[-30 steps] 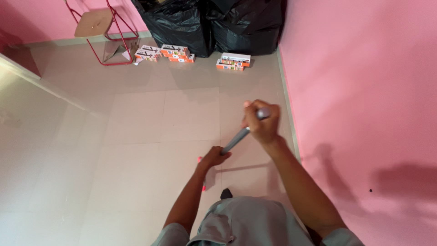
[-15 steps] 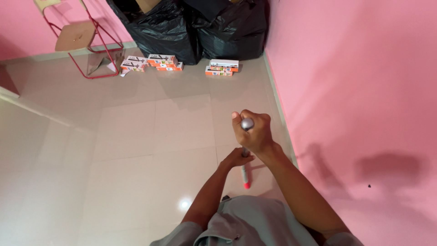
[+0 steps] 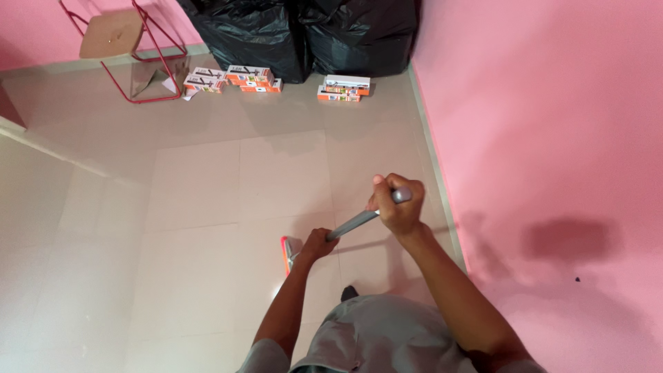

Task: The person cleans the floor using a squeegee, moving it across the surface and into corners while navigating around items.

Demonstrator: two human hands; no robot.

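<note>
head camera looks down on my two hands gripping a long grey metal mop handle [image 3: 353,222] that slants from upper right to lower left over the pale beige tiled floor [image 3: 207,207]. my right hand [image 3: 396,207] is wrapped around the top end of the handle, fingers curled tight on it, with the rounded tip poking out past my knuckles. my left hand [image 3: 316,243] is clamped on the shaft lower down, fingers closed round it, well below and to the left of the right one. the handle's bare stretch shows between the two fists. just past my left hand, near the floor, sits the red-orange mop head [image 3: 285,253], partly hidden by that hand. the pink painted wall [image 3: 552,138] runs along my right side. at the far end of the room stand black plastic rubbish bags [image 3: 304,34], with orange-and-white cardboard boxes [image 3: 242,76] lying on the floor before them, and a red wire-framed chair with a tan seat [image 3: 117,41] to their left.
</note>
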